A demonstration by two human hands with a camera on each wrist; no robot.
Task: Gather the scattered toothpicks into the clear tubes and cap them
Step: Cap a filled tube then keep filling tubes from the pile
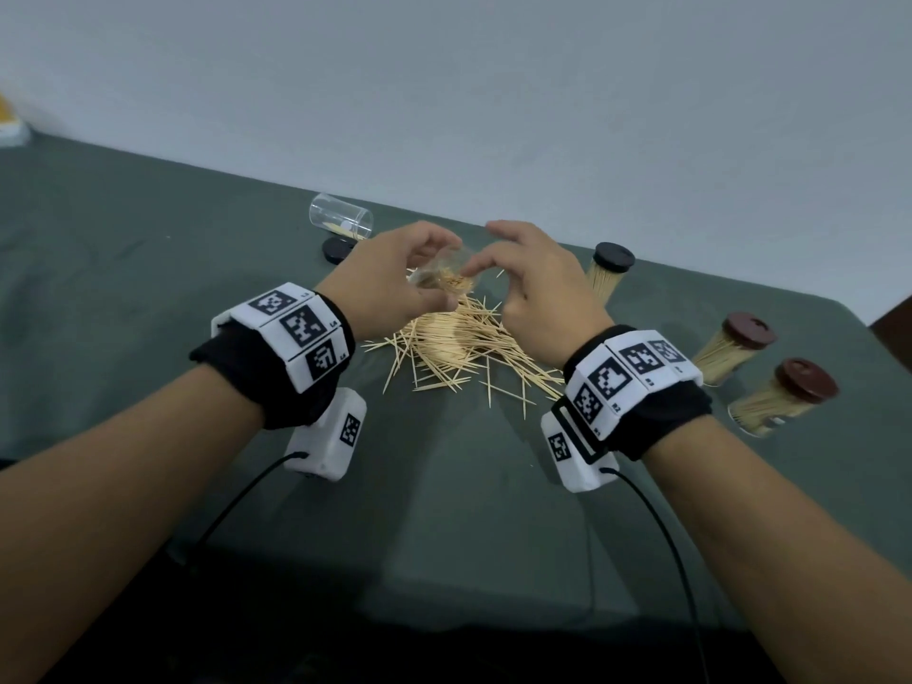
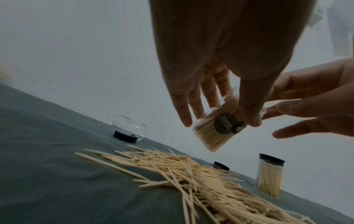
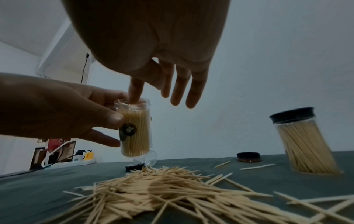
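Forearms with marker-coded wristbands (image 1: 291, 333) fill the near field of the head view; beyond them both hands work above the toothpick pile (image 1: 454, 338), used below as the landmark.

**Hand state**
- Left hand (image 1: 390, 278): thumb and fingers (image 3: 107, 118) curled round a clear tube (image 3: 136, 128), holding it in the air above the pile's far side, roughly upright with a slight tilt. The tube is uncapped and packed nearly full.
- Right hand (image 1: 538, 288): fingers spread and relaxed, holding nothing. The index fingertip (image 3: 135, 97) dips into the tube mouth, apparently pressing the toothpicks level.

**Task progress (judged)**
- Done: three filled, capped tubes stand to the right of the pile. One has a black cap (image 1: 609, 271); two have dark red caps (image 1: 735, 348) (image 1: 784, 397).
- In hand: the fourth tube, close to full, not yet capped.
- Left: a large heap of toothpicks lies on the green-covered surface (image 1: 148, 288), with strays round its edges.
- Behind and left of the pile, an open clear tube (image 1: 340, 222) lies on its side, nearly empty, with a loose black cap (image 1: 338, 250) just beside it.
- Another loose dark cap (image 3: 249, 157) rests beyond the pile.

Roughly half or more of the job appears complete; filling and capping two tubes remains.
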